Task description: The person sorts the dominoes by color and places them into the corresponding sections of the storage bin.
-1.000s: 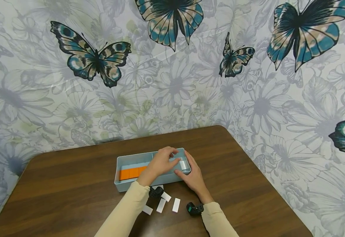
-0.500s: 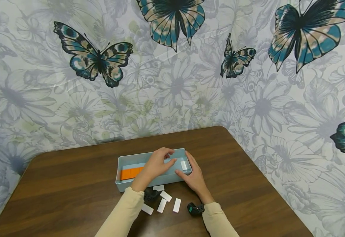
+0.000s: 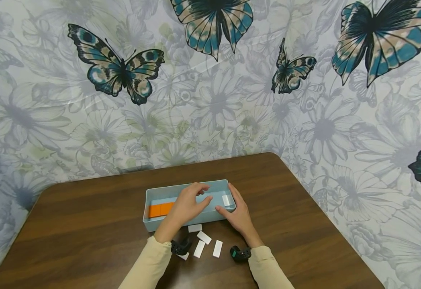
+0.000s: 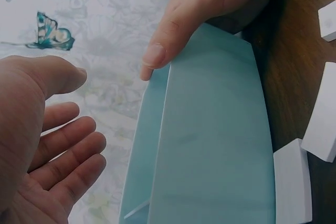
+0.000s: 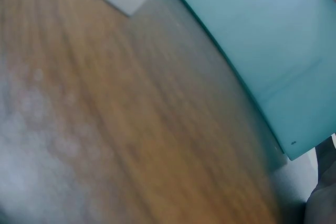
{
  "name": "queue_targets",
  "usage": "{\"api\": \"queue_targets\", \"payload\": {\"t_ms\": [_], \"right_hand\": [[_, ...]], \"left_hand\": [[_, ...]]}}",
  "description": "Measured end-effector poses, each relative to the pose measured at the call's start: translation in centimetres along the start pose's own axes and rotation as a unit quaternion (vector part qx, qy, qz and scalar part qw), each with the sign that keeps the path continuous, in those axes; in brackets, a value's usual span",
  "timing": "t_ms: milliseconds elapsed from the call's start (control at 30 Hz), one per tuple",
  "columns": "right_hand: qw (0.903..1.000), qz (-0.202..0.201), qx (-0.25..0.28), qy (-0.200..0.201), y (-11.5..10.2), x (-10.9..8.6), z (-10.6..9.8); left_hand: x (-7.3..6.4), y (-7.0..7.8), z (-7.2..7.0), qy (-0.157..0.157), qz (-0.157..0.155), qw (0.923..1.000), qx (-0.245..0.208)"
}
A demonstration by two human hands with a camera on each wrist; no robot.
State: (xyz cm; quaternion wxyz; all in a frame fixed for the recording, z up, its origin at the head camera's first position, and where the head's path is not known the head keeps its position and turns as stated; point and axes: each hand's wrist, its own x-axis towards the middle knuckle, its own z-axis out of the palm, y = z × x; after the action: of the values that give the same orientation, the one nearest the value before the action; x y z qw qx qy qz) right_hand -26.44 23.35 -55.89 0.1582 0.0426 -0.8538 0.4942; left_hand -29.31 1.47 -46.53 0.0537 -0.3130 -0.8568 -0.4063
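A light blue plastic box lies lengthwise on the table. My left hand hovers over its middle with loosely bent fingers and nothing in them; the left wrist view shows the same bare palm. My right hand holds the box's right end, thumb at the near rim and fingers along the end wall. Inside, at the right end, lies one white block. Orange blocks form a row at the left end, partly hidden by my left forearm.
Several white blocks lie on the brown wooden table in front of the box, among them a tilted block and an upright-pointing block. One is partly behind the left wrist camera. A butterfly-patterned wall covering stands behind.
My left hand has drawn back a little to the left over the box, uncovering more of its inside. The right hand stays at the box's right end.
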Motion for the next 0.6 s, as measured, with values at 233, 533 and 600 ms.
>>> {"api": "queue_targets", "payload": {"t_ms": [233, 533, 600], "right_hand": [[1.0, -0.006, 0.004, 0.001, -0.1, 0.0, 0.0], [0.9999, -0.011, 0.002, 0.007, -0.3, 0.0, 0.0], [1.0, -0.008, 0.003, 0.006, -0.3, 0.0, 0.0]], "left_hand": [[-1.1, -0.2, -0.2, 0.013, 0.01, 0.9999, 0.002], [-2.6, -0.5, -0.8, 0.041, 0.006, 0.9989, -0.021], [-3.0, -0.5, -1.0, 0.047, 0.008, 0.9985, -0.026]]}}
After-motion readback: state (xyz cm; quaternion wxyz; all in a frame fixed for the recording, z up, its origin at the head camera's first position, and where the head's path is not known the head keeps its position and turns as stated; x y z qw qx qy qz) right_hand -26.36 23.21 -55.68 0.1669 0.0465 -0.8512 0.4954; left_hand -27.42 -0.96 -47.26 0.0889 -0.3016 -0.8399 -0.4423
